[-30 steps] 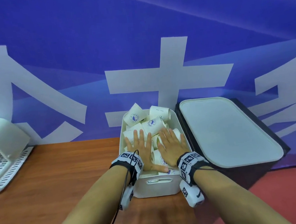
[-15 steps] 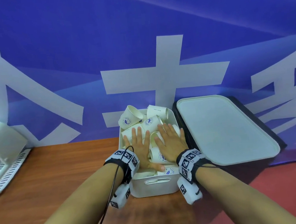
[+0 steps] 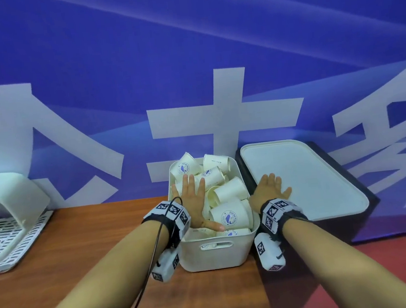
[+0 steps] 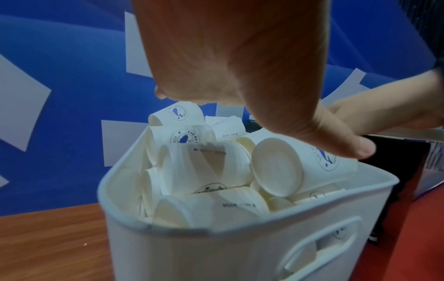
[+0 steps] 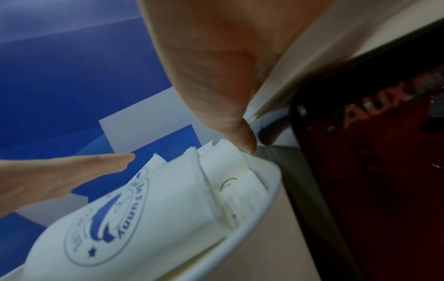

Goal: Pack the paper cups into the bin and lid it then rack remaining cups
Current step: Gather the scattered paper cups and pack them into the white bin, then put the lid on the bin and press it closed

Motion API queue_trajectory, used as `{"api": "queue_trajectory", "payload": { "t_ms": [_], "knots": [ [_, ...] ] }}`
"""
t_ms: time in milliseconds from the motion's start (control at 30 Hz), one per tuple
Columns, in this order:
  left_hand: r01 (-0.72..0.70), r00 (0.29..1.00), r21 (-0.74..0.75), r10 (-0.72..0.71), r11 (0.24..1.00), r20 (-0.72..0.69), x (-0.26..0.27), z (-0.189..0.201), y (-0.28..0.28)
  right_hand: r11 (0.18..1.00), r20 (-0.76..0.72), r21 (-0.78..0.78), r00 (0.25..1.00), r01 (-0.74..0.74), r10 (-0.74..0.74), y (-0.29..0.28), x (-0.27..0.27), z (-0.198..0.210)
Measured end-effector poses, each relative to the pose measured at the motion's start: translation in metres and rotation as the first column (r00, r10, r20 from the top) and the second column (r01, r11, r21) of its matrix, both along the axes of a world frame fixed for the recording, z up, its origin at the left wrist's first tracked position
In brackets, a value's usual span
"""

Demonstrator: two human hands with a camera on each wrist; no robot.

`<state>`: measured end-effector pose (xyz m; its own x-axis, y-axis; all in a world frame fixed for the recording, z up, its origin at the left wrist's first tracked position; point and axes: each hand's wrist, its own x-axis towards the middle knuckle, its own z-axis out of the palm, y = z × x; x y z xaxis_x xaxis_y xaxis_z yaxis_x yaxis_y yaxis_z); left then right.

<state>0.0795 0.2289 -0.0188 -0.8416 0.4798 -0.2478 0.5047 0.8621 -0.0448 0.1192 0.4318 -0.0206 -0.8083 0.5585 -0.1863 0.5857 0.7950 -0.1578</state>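
Note:
A white bin [image 3: 217, 252] stands on the wooden table, heaped above its rim with white paper cups [image 3: 228, 216] bearing a blue logo. My left hand [image 3: 193, 200] lies flat on the left side of the heap, fingers straight and thumb stretched across a cup. In the left wrist view the thumb [image 4: 348, 146] rests on a cup [image 4: 276, 167] inside the bin [image 4: 216, 256]. My right hand [image 3: 272, 189] rests with straight fingers on the near left part of the white lid [image 3: 311, 167]. In the right wrist view its thumb [image 5: 240, 133] points down beside the lid's edge [image 5: 348, 28].
The lid lies on a black box [image 3: 330, 228] right of the bin. A white slotted rack [image 3: 5, 237] with a white arched cover [image 3: 8, 192] sits at the table's far left. Bare wood [image 3: 93, 240] lies between rack and bin. A blue banner stands close behind.
My right hand has left the cups and moved right onto the lid. My left hand stays flat on the heap. The cups on the right side have sprung up slightly.

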Motion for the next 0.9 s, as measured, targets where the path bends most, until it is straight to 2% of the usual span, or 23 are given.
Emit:
{"api": "queue_trajectory", "payload": {
  "t_ms": [233, 400, 500, 600, 667, 800, 900],
  "knots": [
    [-0.006, 1.000, 0.035, 0.006, 0.999, 0.005, 0.008, 0.009, 0.002, 0.990, -0.099, 0.048, 0.985, -0.134, 0.138, 0.007, 0.010, 0.009],
    [-0.037, 0.999, 0.151, 0.041, 0.988, -0.026, 0.007, 0.015, 0.002, 0.990, -0.360, 0.041, 0.922, -0.135, 0.141, -0.004, 0.020, 0.038],
    [-0.004, 0.988, 0.314, 0.053, 0.949, -0.147, 0.000, 0.021, 0.001, 0.993, -0.458, 0.041, 0.881, -0.109, 0.116, -0.015, 0.021, 0.076],
    [0.066, 0.959, 0.500, 0.083, 0.863, -0.269, 0.001, 0.031, 0.003, 0.993, -0.505, 0.060, 0.855, -0.106, 0.122, -0.024, 0.017, 0.118],
    [0.050, 0.958, 0.605, 0.133, 0.795, -0.254, 0.002, 0.038, 0.005, 0.991, -0.540, 0.013, 0.834, -0.130, 0.117, -0.029, 0.011, 0.144],
    [-0.107, 0.963, 0.786, 0.261, 0.609, -0.071, -0.001, 0.058, 0.005, 0.970, -0.651, -0.126, 0.756, -0.206, 0.076, -0.046, 0.010, 0.186],
    [-0.247, 0.943, 0.851, 0.318, 0.464, 0.100, -0.009, 0.075, -0.003, 0.925, -0.716, -0.288, 0.697, -0.248, -0.036, -0.053, 0.015, 0.207]
  ]
}}
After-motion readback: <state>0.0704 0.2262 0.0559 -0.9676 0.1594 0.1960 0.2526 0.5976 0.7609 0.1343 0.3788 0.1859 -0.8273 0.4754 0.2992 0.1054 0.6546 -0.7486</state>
